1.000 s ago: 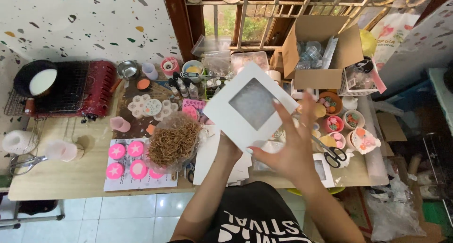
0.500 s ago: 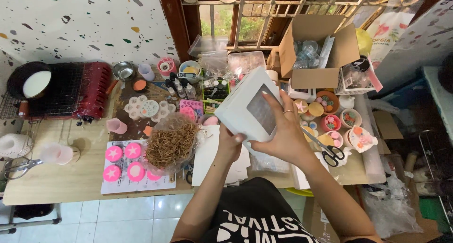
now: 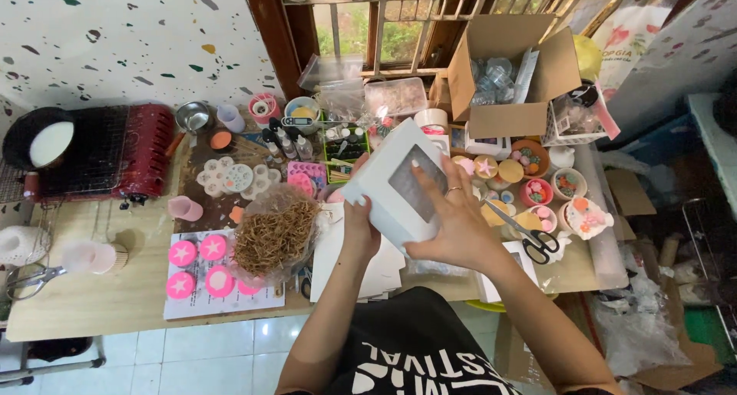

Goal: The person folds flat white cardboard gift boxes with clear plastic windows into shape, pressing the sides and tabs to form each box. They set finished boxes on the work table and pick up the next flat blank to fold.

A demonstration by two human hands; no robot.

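Head view shows us, near the middle of the frame, a white window box (image 3: 399,184) held up in the air above the crowded surface (image 3: 115,295), between our two hands. The left hand (image 3: 359,224) is at the lower left corner of the box, with fingers closed around that corner from below, so it has a firm hold of it. The right hand (image 3: 457,226) lies flat over the right part of the box, fingers spread and stretched toward the upper left across the clear window; it presses on the box and does not close around it. The box is tilted, and its long axis runs from the lower left to the upper right of the frame, with the top corner pointing to the window frame at the top. Both hands are touching the box, so no one is nearer, but the left hand carries it from under while the right only covers it. Below and left of the box sits a bag of brown straw filling (image 3: 275,236), and right of the right hand a pair of scissors (image 3: 530,237) lies on the surface. Compared with half a second ago, the box is turned a little more and sits lower in the frame, and the right hand has come further over its window.
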